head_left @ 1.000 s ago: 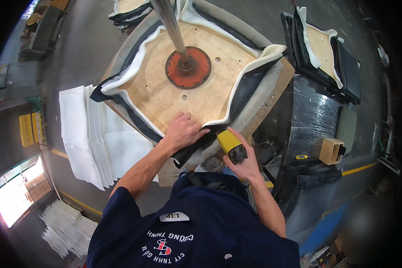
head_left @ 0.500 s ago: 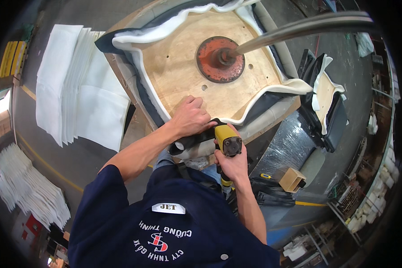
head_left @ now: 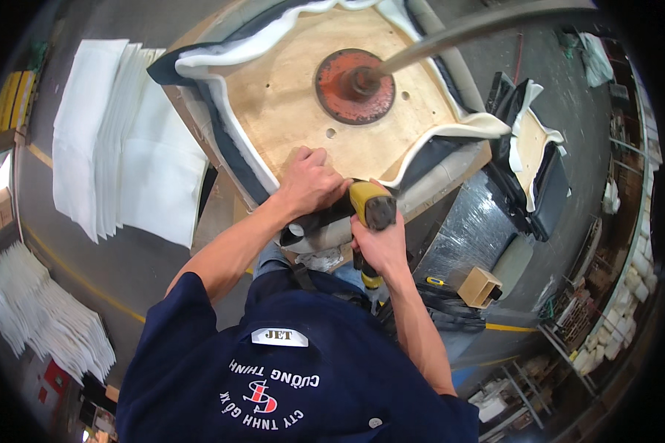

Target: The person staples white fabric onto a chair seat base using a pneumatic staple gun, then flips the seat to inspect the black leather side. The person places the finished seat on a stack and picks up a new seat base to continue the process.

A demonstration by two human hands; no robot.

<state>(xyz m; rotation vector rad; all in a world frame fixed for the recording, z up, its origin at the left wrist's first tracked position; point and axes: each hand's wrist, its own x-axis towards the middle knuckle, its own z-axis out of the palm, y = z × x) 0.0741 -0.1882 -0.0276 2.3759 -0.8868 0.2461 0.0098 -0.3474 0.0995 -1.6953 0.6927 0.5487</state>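
The left hand [head_left: 312,182] lies flat on the near edge of an upturned seat board [head_left: 303,103] of pale plywood, fingers bent and pressing dark covering fabric [head_left: 240,166] with its white foam lining down over the rim; it pins the material rather than closing around it. The right hand [head_left: 380,244] is wrapped tight around the grip of a yellow staple gun [head_left: 369,207], whose nose sits at the board's near edge just beside the left fingertips (whether the trigger is pulled cannot be told). The board rests on a small work stand, held from above by a round red clamp plate [head_left: 353,85] on a grey metal rod [head_left: 465,33]. By the look of it the work is partway: white lining is already folded over the rim along the left, far and right sides, while the near edge, where both hands are, is the part in hand, and a loose flap on the right near corner seems not yet fixed. A fan of white foam sheets [head_left: 118,140] lies on the floor to the left, and another covered seat piece [head_left: 532,159] lies to the right.
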